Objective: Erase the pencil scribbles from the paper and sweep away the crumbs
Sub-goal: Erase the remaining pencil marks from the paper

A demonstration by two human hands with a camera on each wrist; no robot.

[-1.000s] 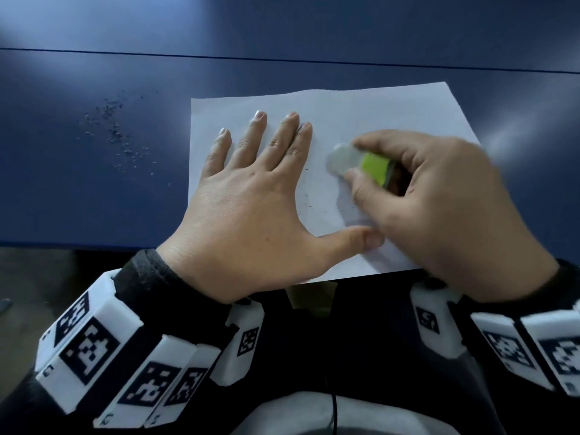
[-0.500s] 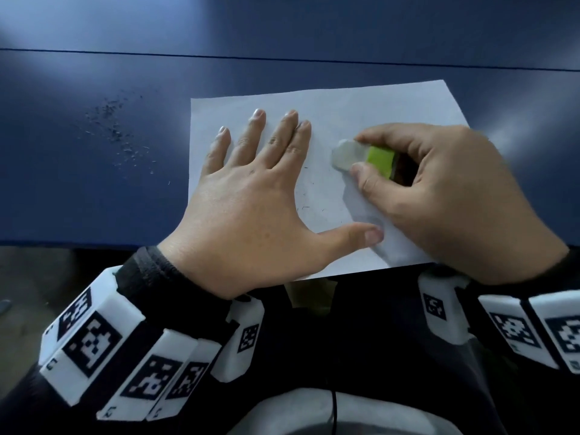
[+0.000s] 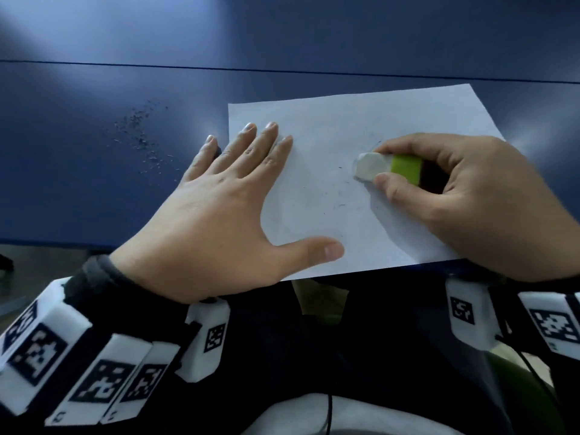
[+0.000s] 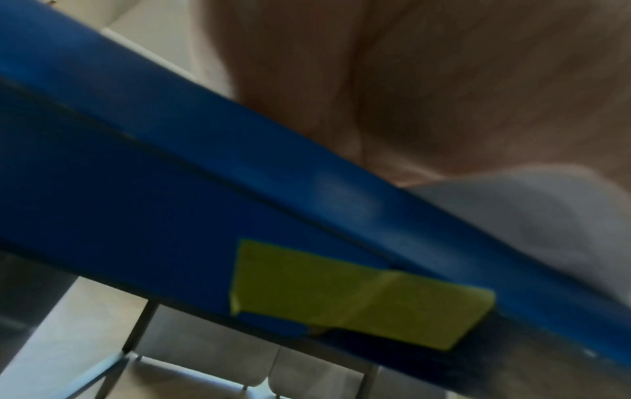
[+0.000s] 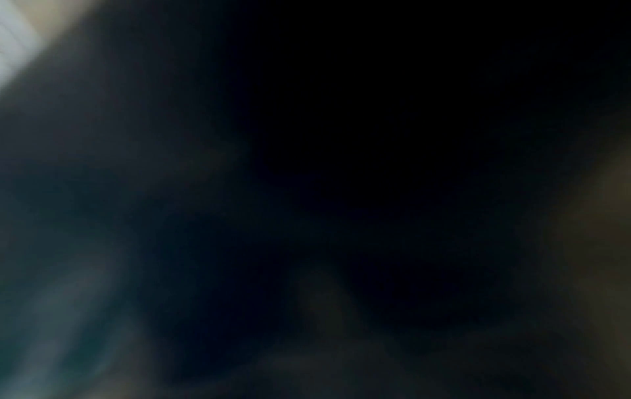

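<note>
The paper [image 3: 361, 127] is pressed flat under the open left hand [image 3: 219, 211], and the eraser [image 3: 387, 168], pinched in the right hand [image 3: 470, 199], should be rubbed softly over faint marks beside it.

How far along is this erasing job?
Mostly erased: the paper looks nearly blank, with faint marks by the eraser. In hand: the right hand rubs with it while the left hand lies flat on the sheet. Left: sweeping crumbs off; an earlier pile lies on the table.
</note>
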